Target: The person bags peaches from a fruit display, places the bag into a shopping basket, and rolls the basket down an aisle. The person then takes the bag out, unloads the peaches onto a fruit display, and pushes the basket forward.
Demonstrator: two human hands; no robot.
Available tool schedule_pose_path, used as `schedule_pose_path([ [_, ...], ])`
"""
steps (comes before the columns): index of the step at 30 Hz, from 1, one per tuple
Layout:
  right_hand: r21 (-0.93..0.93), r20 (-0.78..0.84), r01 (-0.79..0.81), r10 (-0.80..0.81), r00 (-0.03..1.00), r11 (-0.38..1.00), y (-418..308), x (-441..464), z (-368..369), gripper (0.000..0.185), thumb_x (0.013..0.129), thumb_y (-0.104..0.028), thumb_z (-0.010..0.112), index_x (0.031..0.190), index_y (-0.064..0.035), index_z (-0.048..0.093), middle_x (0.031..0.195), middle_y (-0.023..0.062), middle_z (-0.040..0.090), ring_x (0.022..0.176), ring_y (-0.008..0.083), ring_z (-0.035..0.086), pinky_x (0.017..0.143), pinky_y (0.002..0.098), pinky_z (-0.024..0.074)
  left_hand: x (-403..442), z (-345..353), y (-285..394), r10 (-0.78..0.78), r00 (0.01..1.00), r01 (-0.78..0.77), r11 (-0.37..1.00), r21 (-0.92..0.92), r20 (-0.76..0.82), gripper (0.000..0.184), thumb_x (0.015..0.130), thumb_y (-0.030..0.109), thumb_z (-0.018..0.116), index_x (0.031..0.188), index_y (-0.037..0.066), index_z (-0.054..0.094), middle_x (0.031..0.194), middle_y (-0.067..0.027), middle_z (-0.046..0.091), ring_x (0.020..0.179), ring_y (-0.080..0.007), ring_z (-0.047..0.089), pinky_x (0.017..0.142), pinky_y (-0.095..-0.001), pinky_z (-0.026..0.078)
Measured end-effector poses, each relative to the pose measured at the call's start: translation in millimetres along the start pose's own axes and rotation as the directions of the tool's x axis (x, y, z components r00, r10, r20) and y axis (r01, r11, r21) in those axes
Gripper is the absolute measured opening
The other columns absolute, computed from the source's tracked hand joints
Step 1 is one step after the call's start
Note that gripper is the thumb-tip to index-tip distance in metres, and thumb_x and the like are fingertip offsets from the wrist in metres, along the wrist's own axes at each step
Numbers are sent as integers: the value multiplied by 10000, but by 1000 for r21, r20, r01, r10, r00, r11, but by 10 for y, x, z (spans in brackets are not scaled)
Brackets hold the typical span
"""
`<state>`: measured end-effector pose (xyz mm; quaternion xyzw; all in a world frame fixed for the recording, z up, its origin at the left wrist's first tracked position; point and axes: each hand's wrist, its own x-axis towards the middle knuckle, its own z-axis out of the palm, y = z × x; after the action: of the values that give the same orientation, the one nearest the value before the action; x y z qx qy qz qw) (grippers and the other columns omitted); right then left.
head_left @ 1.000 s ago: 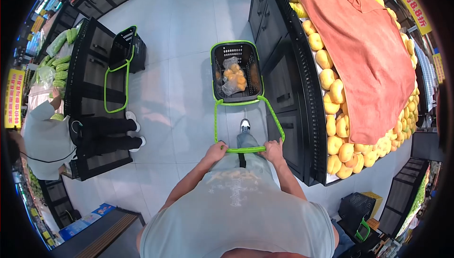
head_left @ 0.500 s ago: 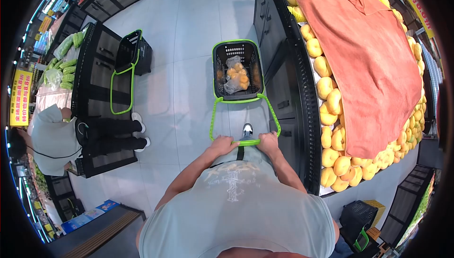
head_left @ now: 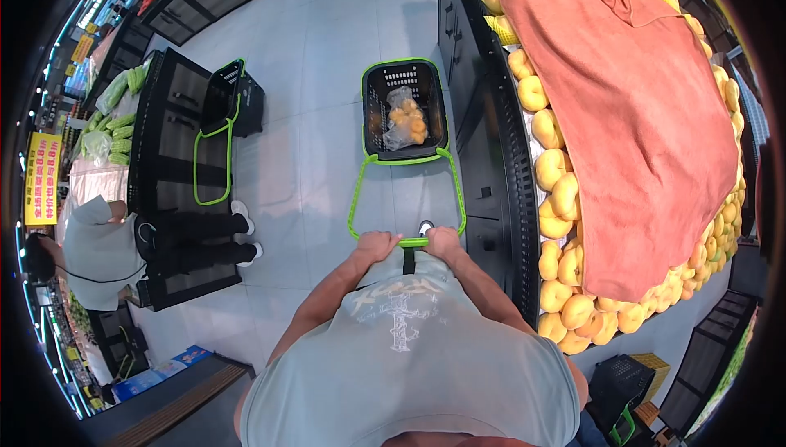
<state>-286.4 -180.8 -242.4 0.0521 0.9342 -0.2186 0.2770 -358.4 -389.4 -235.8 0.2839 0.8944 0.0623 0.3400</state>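
Note:
My left hand [head_left: 378, 246] and my right hand [head_left: 444, 240] are both closed around the green handle [head_left: 414, 242] of a shopping basket, side by side at my waist. The black shopping basket [head_left: 404, 79] has a green rim and stands on the floor ahead of me. Inside it lies a clear plastic bag [head_left: 401, 136] with several yellow-orange round fruits [head_left: 409, 117]. One of my shoes [head_left: 426, 228] shows between the handle's long arms.
On my right, a black stand carries yellow flat peaches [head_left: 550, 169] partly under an orange-red cloth [head_left: 639, 119]. At left, a person [head_left: 102, 242] is beside a vegetable stand [head_left: 184, 103] with another black basket [head_left: 223, 95]. Grey floor tiles [head_left: 327, 54] run between the stands.
The basket and both hands have shifted slightly left in view, and the basket sits a little higher. The peach stand appears nearer and lower. My grip on the handle is unchanged.

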Motion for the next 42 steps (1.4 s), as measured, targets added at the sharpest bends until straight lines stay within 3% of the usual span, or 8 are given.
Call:
schedule_pose_path([
  [6,-23,-5,-34,34,999,999,95,250,-119,265,751,-290,599,893,-91,700,884,155,695,907,301,660,933,452,406,173,-272,-20,-6,1000,6,999,42,-6,607,962,511,298,891,40,674,887,-199,676,857,-386,641,790,-487,490],
  [9,-75,-98,4,-12,995,997,165,237,22,243,748,-244,564,897,-108,700,888,148,696,886,305,660,929,460,396,99,-314,-23,-32,999,32,998,56,-4,612,959,524,294,941,45,673,937,-198,679,873,-374,653,810,-508,483],
  [12,-66,-130,30,-39,991,997,176,234,57,257,739,-263,558,823,-78,716,809,184,689,828,339,668,930,459,410,137,-228,-63,-63,997,63,998,5,-35,607,958,523,299,941,49,677,929,-201,680,865,-376,656,797,-506,490],
  [18,-145,-55,-30,23,998,989,183,450,-69,262,756,-261,551,899,-102,703,856,150,695,874,310,665,1002,507,352,461,-311,-252,-50,999,49,997,-56,-15,604,959,501,313,890,32,686,867,-210,679,827,-399,652,750,-503,507],
  [25,-228,-53,-59,48,997,972,9,1007,-527,268,758,-279,568,893,-94,707,869,149,695,873,304,663,965,457,390,883,-836,-612,35,998,-40,993,-115,-49,601,958,496,315,831,44,690,804,-230,665,784,-428,636,734,-516,498],
  [28,-225,24,-75,83,996,971,2,1236,-805,277,747,-299,581,902,-107,707,890,134,697,891,297,659,940,423,402,1093,-1042,-678,84,993,-93,989,-114,-84,581,958,455,342,802,17,691,801,-213,674,758,-410,650,692,-495,515],
  [30,-196,-36,-95,90,995,976,42,1344,-817,282,734,-308,594,906,-117,709,910,119,699,911,290,654,930,403,404,1200,-1065,-686,65,990,-78,992,-100,-121,563,956,442,353,803,24,699,803,-211,677,761,-399,656,695,-487,520],
  [42,-188,-85,-106,92,992,976,119,1530,-938,221,696,-275,617,817,-118,715,847,155,693,881,324,654,914,420,424,1484,-1197,-724,86,989,-101,987,-125,-120,573,955,431,347,763,17,695,786,-214,673,749,-392,657,691,-492,514],
])
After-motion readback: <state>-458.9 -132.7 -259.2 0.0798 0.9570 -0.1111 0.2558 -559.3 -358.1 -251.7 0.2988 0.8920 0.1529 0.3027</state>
